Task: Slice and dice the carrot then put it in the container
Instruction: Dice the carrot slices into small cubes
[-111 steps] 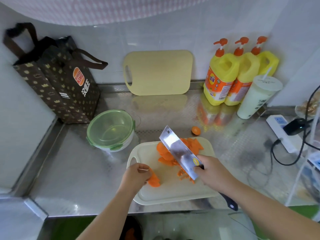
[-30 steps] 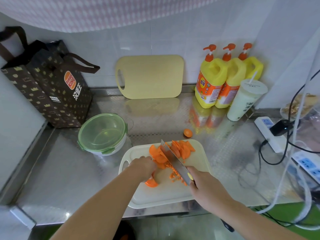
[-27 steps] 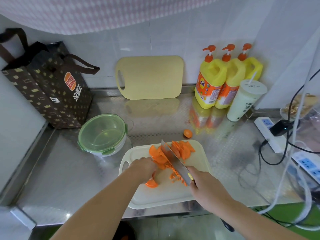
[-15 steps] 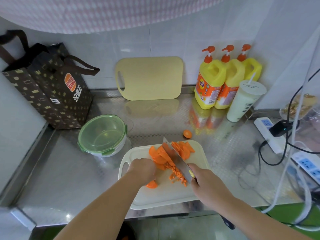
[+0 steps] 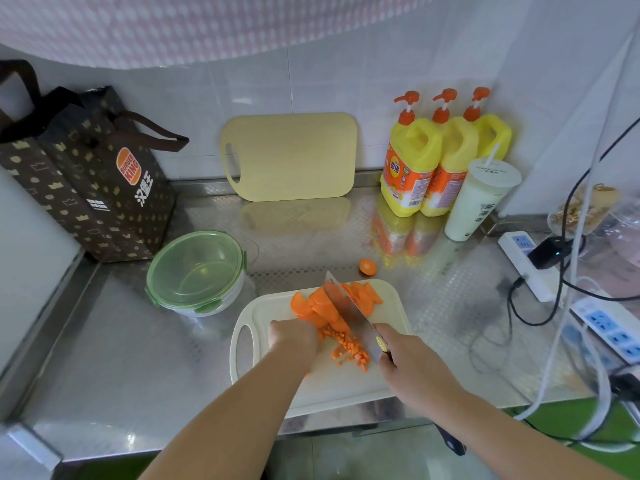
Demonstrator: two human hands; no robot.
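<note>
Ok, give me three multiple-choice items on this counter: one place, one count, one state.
1. Where does the round carrot end lie? A. on the steel counter beyond the white cutting board; B. in the lidded container; C. on the yellow board.
2. How many yellow pump bottles stand by the wall? A. two; B. three; C. four.
3. What is the right hand doing? A. lying flat on the counter; B. holding the cup; C. gripping the cleaver.
Answers: 1 A, it sits on bare steel past the board's far edge; 2 B, three orange pumps show in a row; 3 C, it holds the handle, blade among the carrot slices.
</note>
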